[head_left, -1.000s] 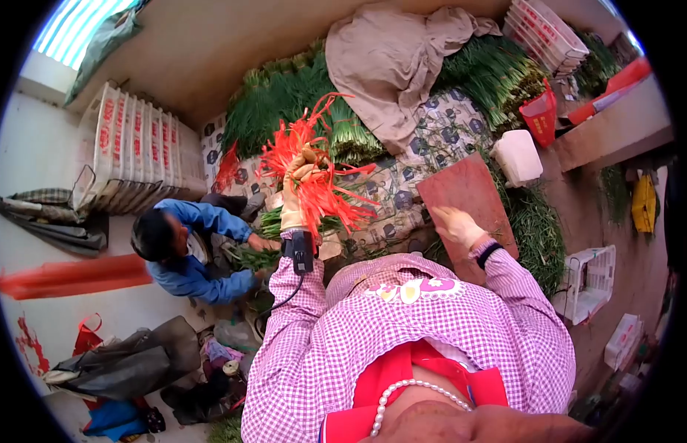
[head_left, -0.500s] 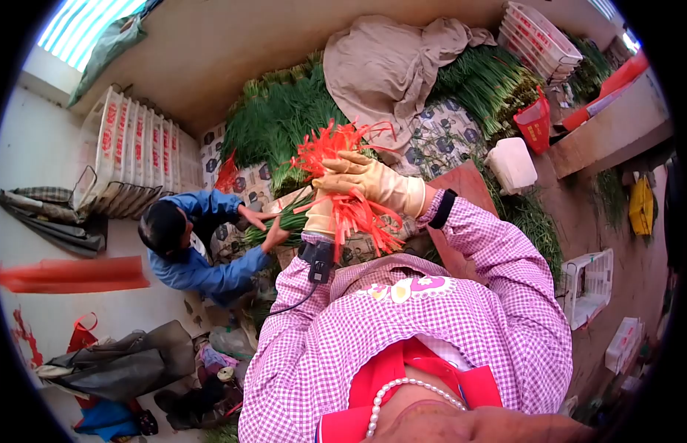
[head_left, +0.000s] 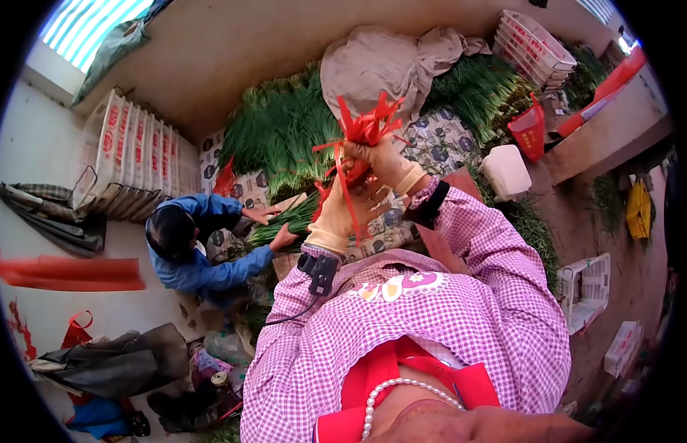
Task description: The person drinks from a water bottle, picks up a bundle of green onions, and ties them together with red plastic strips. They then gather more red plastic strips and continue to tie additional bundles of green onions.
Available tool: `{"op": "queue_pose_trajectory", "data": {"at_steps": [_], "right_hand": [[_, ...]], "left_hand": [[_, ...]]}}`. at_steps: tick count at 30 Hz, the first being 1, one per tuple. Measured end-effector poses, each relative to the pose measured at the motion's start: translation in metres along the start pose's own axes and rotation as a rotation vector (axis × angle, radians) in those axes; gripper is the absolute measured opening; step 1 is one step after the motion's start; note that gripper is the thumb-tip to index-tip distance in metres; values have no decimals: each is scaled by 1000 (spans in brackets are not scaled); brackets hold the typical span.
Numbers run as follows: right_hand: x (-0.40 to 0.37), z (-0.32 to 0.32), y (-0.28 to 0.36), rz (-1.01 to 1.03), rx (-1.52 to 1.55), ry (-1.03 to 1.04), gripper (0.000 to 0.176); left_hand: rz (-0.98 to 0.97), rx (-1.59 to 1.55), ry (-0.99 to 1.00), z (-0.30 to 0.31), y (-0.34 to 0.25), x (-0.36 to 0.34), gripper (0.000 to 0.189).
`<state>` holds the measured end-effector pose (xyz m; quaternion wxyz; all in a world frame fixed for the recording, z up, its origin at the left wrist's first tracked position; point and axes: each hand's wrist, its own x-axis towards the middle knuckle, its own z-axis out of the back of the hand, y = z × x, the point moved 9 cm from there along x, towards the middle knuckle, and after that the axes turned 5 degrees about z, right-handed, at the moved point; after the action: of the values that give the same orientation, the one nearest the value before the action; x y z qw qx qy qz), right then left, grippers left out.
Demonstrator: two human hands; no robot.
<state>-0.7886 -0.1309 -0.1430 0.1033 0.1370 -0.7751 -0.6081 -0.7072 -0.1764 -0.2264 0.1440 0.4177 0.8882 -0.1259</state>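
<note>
Both my gloved hands are raised in front of my chest over the patterned mat (head_left: 447, 136). My right hand (head_left: 384, 161) grips a bunch of red plastic tie strips (head_left: 366, 125) whose ends fan upward. My left hand (head_left: 343, 210) sits just below it with fingers apart, a single red strip (head_left: 347, 207) hanging across its palm. Piles of green chives (head_left: 284, 133) lie on the mat beyond my hands.
A person in a blue jacket (head_left: 203, 255) crouches at left, hands on a chive bundle (head_left: 284, 221). A beige cloth (head_left: 388, 63) covers part of the chives. White crates (head_left: 129, 148) stand at left and at top right (head_left: 535, 37). A red board (head_left: 447, 244) lies under my right arm.
My right hand came off the red board, joined my left and took over the red strips, lifting them higher. The person in blue shifted their hands along the chive bundle.
</note>
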Motion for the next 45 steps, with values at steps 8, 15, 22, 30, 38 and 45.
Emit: {"op": "queue_pose_trajectory", "data": {"at_steps": [8,15,22,30,38,45], "right_hand": [[18,35,-23,-122,346,-96,18],[9,21,-44,-308,420,-47,15],[-17,-4,-54,-403,227,-118,16],[-5,11,-96,-415,678,-38,29],[17,105,-55,-113,713,-379,20],[11,119,-43,-125,715,-162,20]], "left_hand": [[141,698,107,-2,-25,-63,61],[-514,610,-183,-3,-105,-59,58],[-425,481,-97,-8,-22,-4,43],[-141,757,-299,19,-19,-23,17],[-203,850,-458,44,-32,-39,16],[-406,985,-515,43,-44,-51,21]]}}
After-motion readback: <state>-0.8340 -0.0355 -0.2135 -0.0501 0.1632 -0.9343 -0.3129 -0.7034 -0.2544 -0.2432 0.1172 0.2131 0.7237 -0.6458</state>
